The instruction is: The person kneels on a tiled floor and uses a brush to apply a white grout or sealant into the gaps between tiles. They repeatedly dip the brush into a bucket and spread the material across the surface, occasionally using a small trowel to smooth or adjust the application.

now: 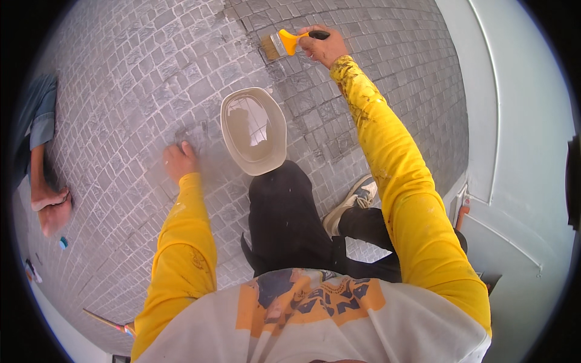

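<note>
My right hand [325, 46] is closed round the handle of a wide paintbrush [288, 42] with a yellow and black grip. Its bristles point left and rest on or just over the stone-block paving [151, 78]. Below and left of the brush stands an off-white oval tub [232, 142] holding a clear-looking liquid that reflects light. It stands just beyond my bent knee. Left of the tub, my left hand [181, 160] leans on the paving with nothing visible in it; some of its fingers are hidden. A darker patch lies just beyond its fingertips.
The paving is darker right of the brush and paler on the left. A person's bare feet [51, 209] and rolled jeans show at the far left, near a small teal cap [63, 242]. A pale wall [520, 151] with thin pipes runs along the right.
</note>
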Demonstrator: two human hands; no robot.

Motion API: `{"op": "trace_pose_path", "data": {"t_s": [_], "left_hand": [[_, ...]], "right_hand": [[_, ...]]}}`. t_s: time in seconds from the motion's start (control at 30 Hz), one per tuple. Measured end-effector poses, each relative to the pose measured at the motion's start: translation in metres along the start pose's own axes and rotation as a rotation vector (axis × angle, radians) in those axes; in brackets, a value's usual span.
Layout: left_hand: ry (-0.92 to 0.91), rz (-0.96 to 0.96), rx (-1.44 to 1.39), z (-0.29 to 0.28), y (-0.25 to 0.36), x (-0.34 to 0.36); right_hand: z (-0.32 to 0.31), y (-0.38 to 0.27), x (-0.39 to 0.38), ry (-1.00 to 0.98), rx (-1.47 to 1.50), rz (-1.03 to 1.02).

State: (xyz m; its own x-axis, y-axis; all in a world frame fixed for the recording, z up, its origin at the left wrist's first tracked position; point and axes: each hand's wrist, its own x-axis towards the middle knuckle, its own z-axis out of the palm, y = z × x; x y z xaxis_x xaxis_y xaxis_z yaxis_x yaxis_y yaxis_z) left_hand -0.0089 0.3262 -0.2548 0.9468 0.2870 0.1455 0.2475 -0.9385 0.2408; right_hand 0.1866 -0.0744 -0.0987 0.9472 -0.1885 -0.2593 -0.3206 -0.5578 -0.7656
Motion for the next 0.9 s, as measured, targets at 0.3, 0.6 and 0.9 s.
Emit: {"op": "trace_pose_path", "data": {"t_s": [0.3,0.6,0.9], "left_hand": [[0.007,-0.014,-0.048,0.001,-0.001,0.001],[0.005,0.005,-0.044,-0.003,0.003,0.001],[0.011,-0.006,-0.071,-0.005,0.004,0.001]], "right_hand": [[-0.018,0.008,-0.046,-0.255,-0.088,0.112],[-0.023,0.023,-0.071,0.033,-0.374,0.017],[-0.021,0.011,-0.045,0.052,-0.481,-0.066]]}}
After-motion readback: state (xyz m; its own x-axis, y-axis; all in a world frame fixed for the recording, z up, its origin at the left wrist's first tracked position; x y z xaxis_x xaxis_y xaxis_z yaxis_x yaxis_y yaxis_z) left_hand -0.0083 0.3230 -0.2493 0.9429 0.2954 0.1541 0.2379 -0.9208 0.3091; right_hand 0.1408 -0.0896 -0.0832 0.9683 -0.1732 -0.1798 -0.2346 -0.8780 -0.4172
